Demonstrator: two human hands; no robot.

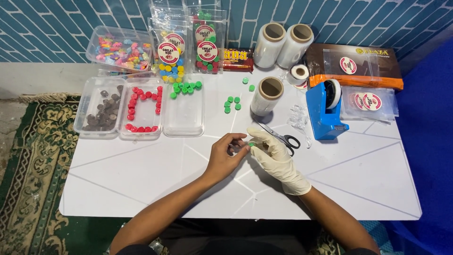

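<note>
The gloved right hand (276, 158) pinched a small round green candy (252, 144) between thumb and forefinger; the glove was thin, cream-coloured latex. The bare left hand (225, 156) met it at the fingertips, fingers curled closed around a small object that could not be identified. Both hands rested low over the smooth white table (141, 174), near its centre. Steel scissors (283, 138) with black handles lay just behind the right hand. A cylindrical roll of clear film (266, 97) stood upright beyond them, with loose green candies (231, 104) beside it. A blue plastic tape dispenser (324, 111) stood to the right.
</note>
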